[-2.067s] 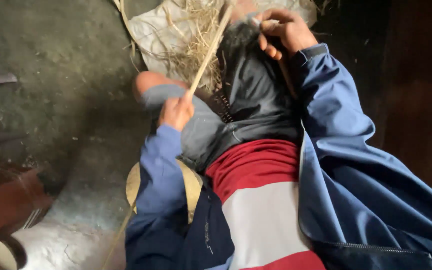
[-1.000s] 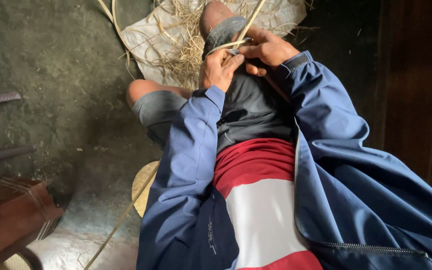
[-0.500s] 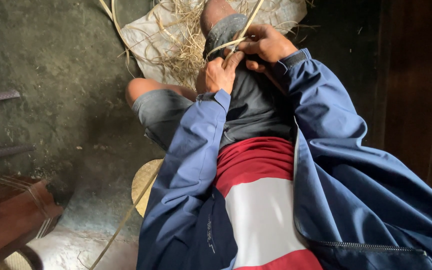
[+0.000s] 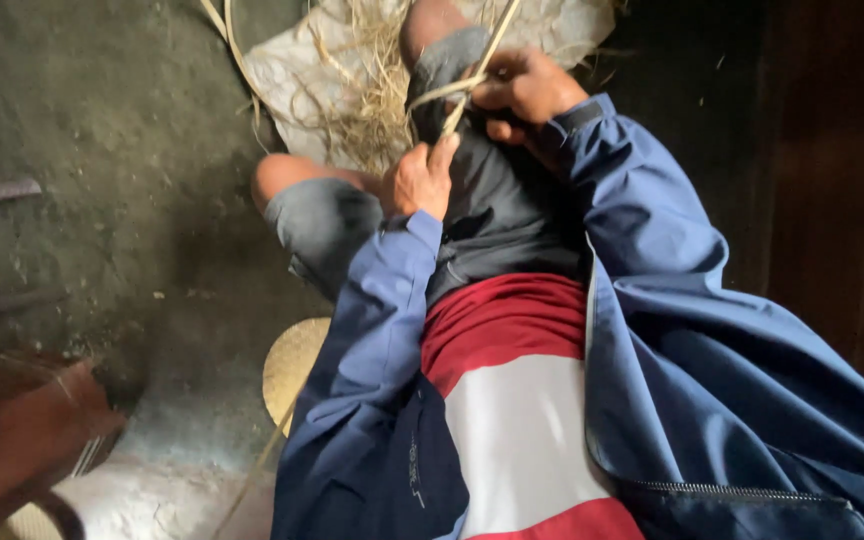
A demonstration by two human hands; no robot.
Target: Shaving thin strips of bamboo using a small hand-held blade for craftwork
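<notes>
I sit looking down at my lap, in a blue jacket and grey shorts. My left hand is closed around the lower end of a pale straw strand just above my lap. My right hand grips the same strand higher up, near my raised knee. The strand runs up between both hands and out of the top of the view. A pile of loose dry straw lies on a pale sack beyond my knees.
Dark rough floor spreads to the left. A round woven seat shows under my left side. A reddish-brown wooden object stands at lower left. A dark wooden wall runs along the right.
My left hand rose from my left knee to meet my right hand at the straw strand. Over the last half second both hands stay close together, working the strand.
</notes>
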